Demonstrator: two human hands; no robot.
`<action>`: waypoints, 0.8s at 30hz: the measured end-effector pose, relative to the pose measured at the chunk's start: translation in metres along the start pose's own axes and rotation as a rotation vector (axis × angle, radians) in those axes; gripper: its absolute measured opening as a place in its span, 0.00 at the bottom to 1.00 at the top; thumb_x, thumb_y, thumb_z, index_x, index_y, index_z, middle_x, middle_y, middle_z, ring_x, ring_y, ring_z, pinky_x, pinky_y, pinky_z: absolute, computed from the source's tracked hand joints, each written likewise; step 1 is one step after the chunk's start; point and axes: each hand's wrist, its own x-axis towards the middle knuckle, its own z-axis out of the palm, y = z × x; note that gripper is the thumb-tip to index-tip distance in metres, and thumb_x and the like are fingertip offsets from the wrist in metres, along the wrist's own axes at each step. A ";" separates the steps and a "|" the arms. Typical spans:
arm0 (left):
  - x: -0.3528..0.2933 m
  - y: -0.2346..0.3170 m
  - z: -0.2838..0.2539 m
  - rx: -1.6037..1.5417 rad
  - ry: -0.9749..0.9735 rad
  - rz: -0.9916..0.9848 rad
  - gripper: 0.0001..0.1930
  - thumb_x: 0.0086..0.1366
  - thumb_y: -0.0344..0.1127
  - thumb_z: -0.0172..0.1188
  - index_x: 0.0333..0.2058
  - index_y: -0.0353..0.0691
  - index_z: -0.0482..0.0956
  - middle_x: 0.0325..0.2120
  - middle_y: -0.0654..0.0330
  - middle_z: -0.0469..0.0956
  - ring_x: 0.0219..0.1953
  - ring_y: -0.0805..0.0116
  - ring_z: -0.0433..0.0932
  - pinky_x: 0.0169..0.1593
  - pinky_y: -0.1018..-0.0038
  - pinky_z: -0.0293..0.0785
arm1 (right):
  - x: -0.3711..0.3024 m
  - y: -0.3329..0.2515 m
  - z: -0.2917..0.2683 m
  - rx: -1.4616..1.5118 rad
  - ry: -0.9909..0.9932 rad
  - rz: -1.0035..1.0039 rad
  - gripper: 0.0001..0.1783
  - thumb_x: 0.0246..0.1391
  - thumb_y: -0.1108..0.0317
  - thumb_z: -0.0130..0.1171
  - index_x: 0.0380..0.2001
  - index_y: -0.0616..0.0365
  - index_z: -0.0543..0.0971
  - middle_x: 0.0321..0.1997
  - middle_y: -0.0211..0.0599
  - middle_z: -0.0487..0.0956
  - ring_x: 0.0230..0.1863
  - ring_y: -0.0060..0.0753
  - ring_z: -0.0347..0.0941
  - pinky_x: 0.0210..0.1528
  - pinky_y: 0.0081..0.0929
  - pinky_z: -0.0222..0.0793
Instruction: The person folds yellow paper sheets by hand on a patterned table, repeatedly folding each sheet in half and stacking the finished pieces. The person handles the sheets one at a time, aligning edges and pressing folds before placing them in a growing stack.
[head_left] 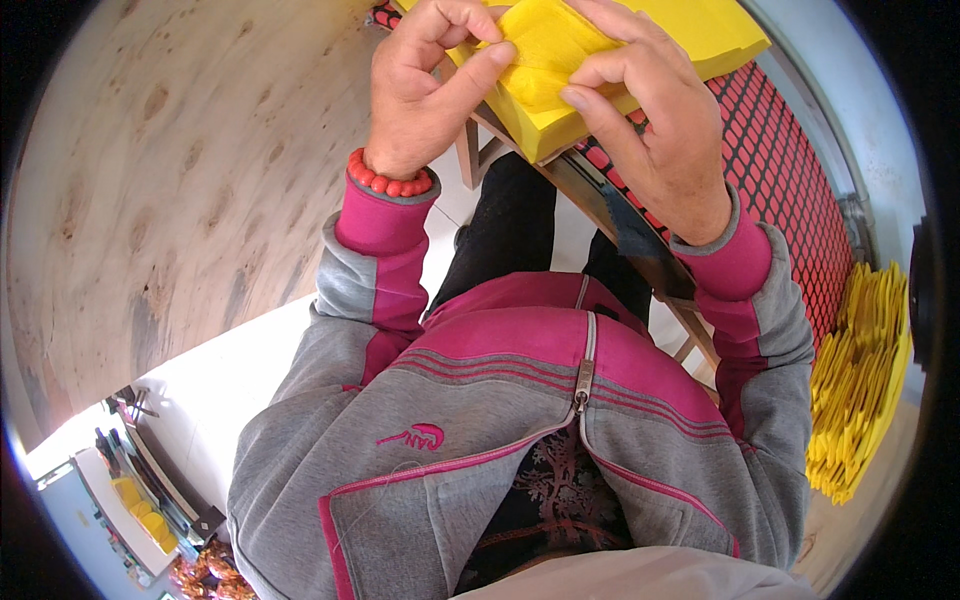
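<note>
Both hands are raised at the top of the view, on either side of a thin yellow cloth-like piece. My left hand, with a red bead bracelet at the wrist, pinches its left edge between thumb and forefinger. Across from it, my right hand pinches the right side, thumb bent toward the forefinger. Beneath the piece lies a thick yellow stack or block, its front corner pointing toward me. The piece's far edge is cut off by the frame.
A wooden bench or stand sits below the yellow block. To its right runs a red-and-black patterned surface. Many folded yellow pieces are stacked at the far right. A large wooden board fills the left.
</note>
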 end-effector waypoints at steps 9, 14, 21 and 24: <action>0.005 0.003 -0.022 0.199 -0.258 0.099 0.07 0.66 0.22 0.59 0.38 0.32 0.85 0.45 0.50 0.84 0.50 0.62 0.80 0.59 0.65 0.70 | 0.001 0.000 -0.003 -0.008 -0.037 -0.024 0.09 0.51 0.72 0.69 0.34 0.59 0.79 0.56 0.55 0.80 0.60 0.61 0.75 0.63 0.48 0.70; 0.008 0.008 -0.014 0.160 -0.269 0.093 0.09 0.66 0.21 0.58 0.40 0.33 0.86 0.41 0.53 0.86 0.50 0.59 0.81 0.63 0.63 0.67 | 0.001 0.003 0.004 -0.020 -0.010 -0.070 0.09 0.52 0.72 0.69 0.35 0.59 0.79 0.56 0.54 0.80 0.60 0.61 0.75 0.63 0.49 0.70; 0.009 0.018 -0.019 0.329 -0.285 0.077 0.11 0.63 0.23 0.59 0.42 0.36 0.86 0.40 0.57 0.86 0.52 0.60 0.81 0.70 0.57 0.59 | 0.000 -0.004 0.000 -0.002 -0.058 0.059 0.08 0.53 0.72 0.68 0.35 0.59 0.79 0.55 0.55 0.81 0.58 0.61 0.76 0.62 0.47 0.71; 0.010 0.019 -0.018 0.371 -0.327 0.095 0.11 0.62 0.23 0.59 0.41 0.35 0.86 0.41 0.55 0.86 0.50 0.60 0.81 0.66 0.60 0.64 | 0.008 -0.007 0.000 0.089 -0.026 0.071 0.09 0.52 0.72 0.68 0.36 0.60 0.80 0.55 0.55 0.81 0.58 0.60 0.77 0.61 0.46 0.71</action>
